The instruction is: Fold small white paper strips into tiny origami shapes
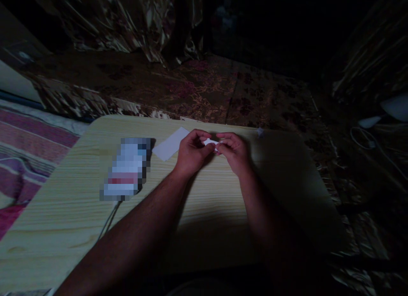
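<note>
Left hand (192, 153) curled, thumb and forefinger pinched on one end of a small white folded scrap of paper (211, 142). Right hand (235, 153) curled likewise, its fingertips (219, 148) closed on the other end. We note the two hands meet over the middle of the pale, wood-grain tabletop (79, 211), the scrap held between them just above the surface, at roughly 12 o'clock from the wrists. Both forearms run in from 6 o'clock.

At 9 o'clock from the left hand, just beside it, a flat white rectangular slip of paper (170, 145) lies on the tabletop. Further out at 9 o'clock we log a blurred rectangular object (127, 168), pale with a red band, detail unreadable; a thin cable (110, 219) trails from its near end toward 7 o'clock. A tiny pale fragment (260, 132) sits at 2 o'clock from the right hand.

Beyond the table's far edge, dark floral patterned fabric (204, 88). At far 9 o'clock, a striped pink cloth (28, 151). Light is poor; the right side is in shadow.
</note>
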Demonstrator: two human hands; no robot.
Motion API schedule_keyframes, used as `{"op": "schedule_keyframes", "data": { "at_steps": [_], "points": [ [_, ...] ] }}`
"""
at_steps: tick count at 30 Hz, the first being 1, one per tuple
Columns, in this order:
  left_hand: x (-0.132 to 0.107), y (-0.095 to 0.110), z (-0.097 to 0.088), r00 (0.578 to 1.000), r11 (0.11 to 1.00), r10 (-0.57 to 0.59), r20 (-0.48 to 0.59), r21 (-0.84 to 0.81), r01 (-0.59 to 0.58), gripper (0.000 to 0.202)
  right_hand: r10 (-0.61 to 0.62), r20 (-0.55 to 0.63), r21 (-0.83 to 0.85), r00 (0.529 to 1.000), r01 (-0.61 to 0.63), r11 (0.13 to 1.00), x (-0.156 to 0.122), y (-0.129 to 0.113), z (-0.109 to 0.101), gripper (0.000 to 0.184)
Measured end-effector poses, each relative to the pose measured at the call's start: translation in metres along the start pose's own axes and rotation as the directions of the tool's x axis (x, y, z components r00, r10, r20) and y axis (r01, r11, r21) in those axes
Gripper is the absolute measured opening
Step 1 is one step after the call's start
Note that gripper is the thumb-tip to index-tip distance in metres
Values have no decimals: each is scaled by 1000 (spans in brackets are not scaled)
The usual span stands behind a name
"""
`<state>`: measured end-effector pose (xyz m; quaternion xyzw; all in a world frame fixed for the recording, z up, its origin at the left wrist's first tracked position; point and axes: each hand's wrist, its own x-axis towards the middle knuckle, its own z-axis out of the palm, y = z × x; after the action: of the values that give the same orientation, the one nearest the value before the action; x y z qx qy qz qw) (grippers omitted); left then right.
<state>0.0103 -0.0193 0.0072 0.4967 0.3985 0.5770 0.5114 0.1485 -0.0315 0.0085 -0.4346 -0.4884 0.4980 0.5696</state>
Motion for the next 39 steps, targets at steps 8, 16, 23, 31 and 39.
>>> {"op": "schedule_keyframes", "data": {
  "at_steps": [8,16,23,31,39],
  "points": [
    [0,-1,0,998,998,48,-46,43,-46,28,-24,-70,-47,997,21,999,2,5,1,20],
    [-1,0,0,999,999,25,-24,29,-24,26,-45,-65,-75,997,40,996,2,7,0,14],
    [-1,2,-1,1000,999,4,-29,48,-2,23,-50,-60,-93,997,44,995,2,8,0,14],
    [-1,4,-2,999,997,21,-40,69,-18,21,-28,-67,-42,997,25,999,2,3,1,27],
    [-1,3,-2,999,999,-5,-47,52,7,22,-16,-68,-13,998,15,1000,2,-1,2,24]
  ]
}}
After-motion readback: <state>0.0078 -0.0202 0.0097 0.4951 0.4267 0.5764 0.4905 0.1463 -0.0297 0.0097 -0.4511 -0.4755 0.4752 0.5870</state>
